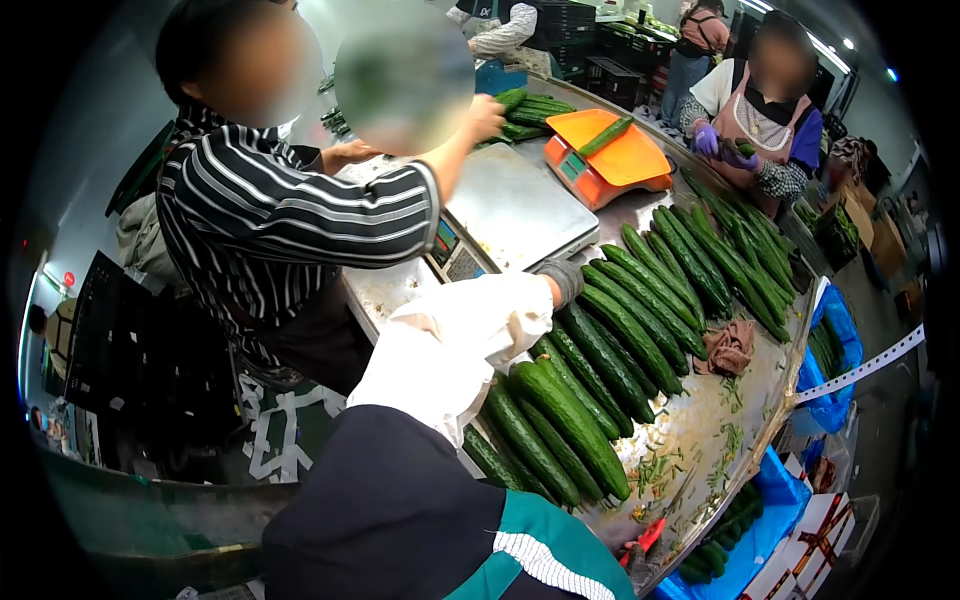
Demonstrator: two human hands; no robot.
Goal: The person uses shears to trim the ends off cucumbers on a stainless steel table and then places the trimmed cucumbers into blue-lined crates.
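Note:
A long row of cucumbers (570, 425) lies side by side on the metal table. My left hand (562, 281), in a grey glove below a white sleeve, is at the far ends of the row. Its fingers curl down over the end of one cucumber (603, 333), partly hidden. Low in the view, my right hand (636, 566) is mostly covered by my own sleeve. It is closed round red-handled scissors (652, 534), whose thin blades point away over the table. Green trimmings (660, 468) are scattered beside the scissors.
A flat metal scale (525, 205) and an orange scale (620, 150) with one cucumber stand beyond the row. A brown cloth (727, 347) lies at the right. Blue-lined crates (765, 520) stand off the table edge. Co-workers stand left, in striped clothing, and across, in purple gloves.

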